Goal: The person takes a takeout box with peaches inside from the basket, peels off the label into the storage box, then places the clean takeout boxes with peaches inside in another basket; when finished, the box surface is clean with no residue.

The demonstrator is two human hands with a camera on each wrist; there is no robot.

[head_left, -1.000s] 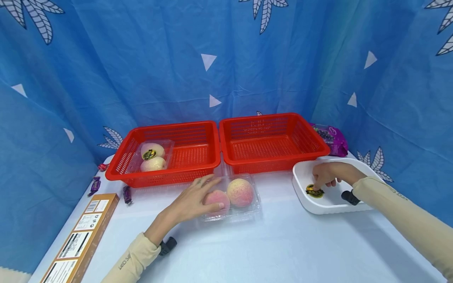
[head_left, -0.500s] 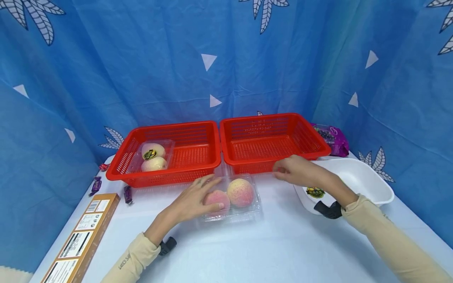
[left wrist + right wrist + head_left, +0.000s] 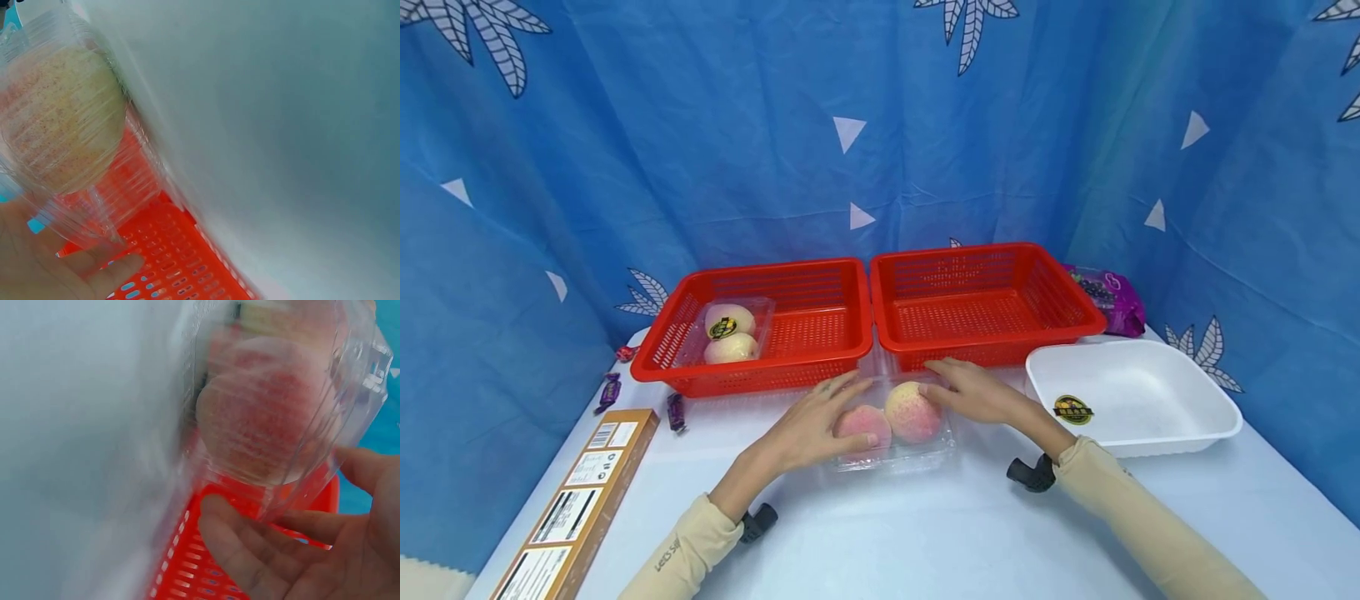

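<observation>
In the head view, a clear plastic clamshell box holds two pink-and-yellow peaches in front of the red baskets. My left hand holds the box's left end, thumb on the near side and fingers across towards the far edge. At the right end my right hand reaches over with fingers spread. Through the right wrist view, its thumb and fingers lie at the clear wall, loosely extended. The left wrist view shows the left fingers at the box's corner.
A left red basket contains a second box of peaches. Beside it stands a right red basket. The white tray bears a round black-and-yellow sticker. Candies, a cardboard box and a purple grape bag lie around.
My right hand has left the sticker in the white tray and moved left to the box of peaches. The left hand has stayed on the box. The sticker remains on the tray.
</observation>
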